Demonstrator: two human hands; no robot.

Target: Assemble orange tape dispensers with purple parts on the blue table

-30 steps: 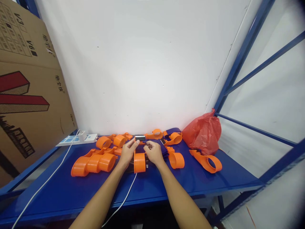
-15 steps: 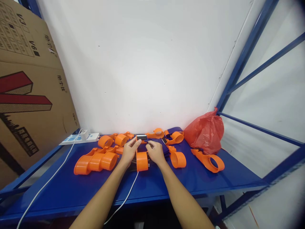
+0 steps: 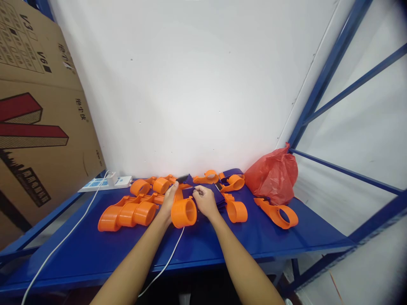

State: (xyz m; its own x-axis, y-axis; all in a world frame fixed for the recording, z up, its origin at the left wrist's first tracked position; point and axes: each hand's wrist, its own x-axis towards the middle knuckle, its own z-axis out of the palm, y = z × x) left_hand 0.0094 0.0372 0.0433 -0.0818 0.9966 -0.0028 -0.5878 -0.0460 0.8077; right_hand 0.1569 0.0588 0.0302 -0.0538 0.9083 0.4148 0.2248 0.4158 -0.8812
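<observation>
My left hand [image 3: 168, 204] is closed around an orange plastic holder [image 3: 183, 214] that has a round ring at its near end, tilted so the ring's opening faces right. At the holder's far end sit a black piece [image 3: 182, 179] and a dark blue strap [image 3: 188, 181]. My right hand [image 3: 206, 201] is just right of the holder, with thumb and fingers pinched at what looks like the dark blue strap; the fingers partly hide it. Beyond my right hand lie more dark blue straps [image 3: 218, 195] on the blue table [image 3: 127, 254].
Several orange holders [image 3: 127, 215] lie left, with others to the right [image 3: 237, 212] and far right [image 3: 284, 217]. A red plastic bag [image 3: 273, 176] stands against the wall. On the left are a power strip [image 3: 122, 183], a white cable [image 3: 70, 237] and a large cardboard box [image 3: 47, 106].
The orange holder has turned in my left hand, so its ring now opens to the right and sits slightly further left. My right hand has shifted slightly left, away from the black piece.
</observation>
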